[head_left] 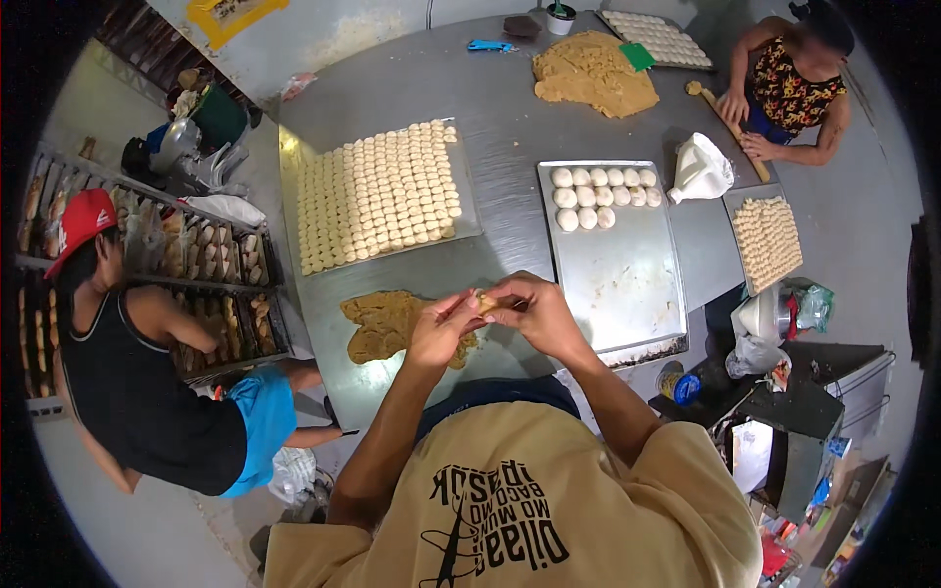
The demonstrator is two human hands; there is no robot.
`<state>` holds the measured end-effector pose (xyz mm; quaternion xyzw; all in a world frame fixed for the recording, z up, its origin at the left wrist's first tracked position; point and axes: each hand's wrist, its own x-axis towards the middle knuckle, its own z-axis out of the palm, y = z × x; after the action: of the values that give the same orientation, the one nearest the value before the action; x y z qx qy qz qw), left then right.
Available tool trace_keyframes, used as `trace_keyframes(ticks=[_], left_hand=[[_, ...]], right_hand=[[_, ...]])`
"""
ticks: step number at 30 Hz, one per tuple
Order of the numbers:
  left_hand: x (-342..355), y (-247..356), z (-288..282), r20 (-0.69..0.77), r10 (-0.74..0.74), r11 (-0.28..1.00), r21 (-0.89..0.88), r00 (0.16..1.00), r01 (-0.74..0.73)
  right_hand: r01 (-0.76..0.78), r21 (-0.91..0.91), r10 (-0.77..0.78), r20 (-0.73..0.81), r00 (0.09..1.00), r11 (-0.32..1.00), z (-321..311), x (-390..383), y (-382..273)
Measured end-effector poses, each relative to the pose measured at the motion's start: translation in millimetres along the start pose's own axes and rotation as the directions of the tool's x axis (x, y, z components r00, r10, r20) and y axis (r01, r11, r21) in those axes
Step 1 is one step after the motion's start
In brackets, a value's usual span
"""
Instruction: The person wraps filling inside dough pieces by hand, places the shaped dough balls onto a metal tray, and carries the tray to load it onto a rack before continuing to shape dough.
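Note:
Both hands meet over the near edge of the metal table, fingers closed around a small piece of dough [486, 304]. My left hand [441, 331] pinches it from one side and my right hand [537, 312] from the other; the fingers partly hide it. Beneath and left of my left hand, a flattened brown, paste-like mass [377, 328] lies on the table. To the right stands a metal tray [622, 284] with rows of round pale dough balls [585, 196] at its far end. Farther left, another tray [469, 201] carries many small dough pieces [377, 196] in tight rows.
A larger brown mass [593, 73] with a green scraper [637, 56] lies at the back. One person [799, 88] at far right handles a rolling pin [730, 127]; another [157, 363] at left faces bread racks [186, 245]. A white bag [701, 169] and small-piece tray [767, 243] sit right.

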<state>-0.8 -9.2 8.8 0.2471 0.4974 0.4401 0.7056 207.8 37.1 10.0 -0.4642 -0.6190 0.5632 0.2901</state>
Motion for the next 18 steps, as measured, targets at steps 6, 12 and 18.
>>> trace_keyframes(ticks=[6, 12, 18], left_hand=[[-4, 9, -6, 0.084, 0.038, 0.998, 0.053, 0.996, -0.043], [12, 10, -3, 0.137, 0.06, 0.995, 0.068, 0.989, -0.07], [65, -8, 16, 0.111, 0.074, 0.991, 0.107, 0.991, -0.086]], right_hand=[[-0.3, 0.314, 0.26, 0.164, 0.952, 0.901, -13, 6, -9], [-0.411, 0.522, 0.269, 0.327, 0.906, 0.747, -15, 10, -3], [-0.291, 0.364, 0.258, 0.138, 0.956, 0.885, -47, 37, 44]])
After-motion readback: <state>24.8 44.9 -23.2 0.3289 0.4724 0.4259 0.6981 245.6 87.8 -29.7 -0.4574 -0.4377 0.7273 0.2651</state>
